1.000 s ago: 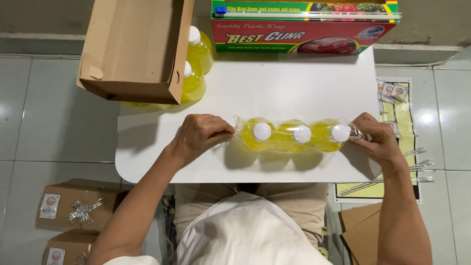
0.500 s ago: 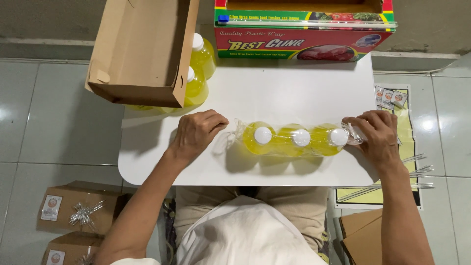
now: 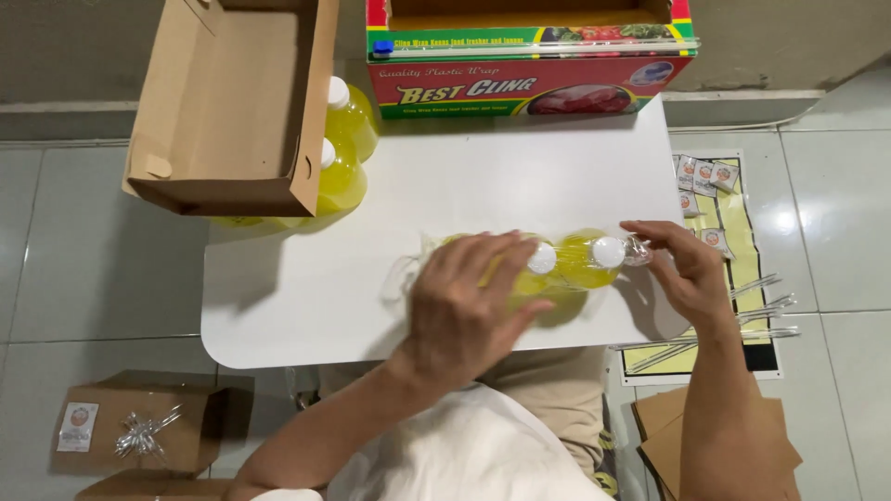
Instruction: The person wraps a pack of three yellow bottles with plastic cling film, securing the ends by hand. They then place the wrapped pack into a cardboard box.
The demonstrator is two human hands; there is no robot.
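Note:
A row of yellow bottles with white caps (image 3: 575,262), wrapped together in clear plastic film, lies on the white table (image 3: 306,297). My left hand (image 3: 464,301) rests over the left end of the row, fingers spread across the bottles. At the right end my right hand (image 3: 682,269) pinches the twisted tail of the film (image 3: 639,249).
An open cardboard box (image 3: 232,102) sits at the table's back left with two more yellow bottles (image 3: 345,148) beside it. A red and green cling film dispenser box (image 3: 529,56) stands at the back. Small brown boxes (image 3: 139,431) and sticker sheets (image 3: 710,199) lie on the floor.
My left hand has moved right from the film's left tail onto the bottles, covering the leftmost one. The right hand stays at the right end.

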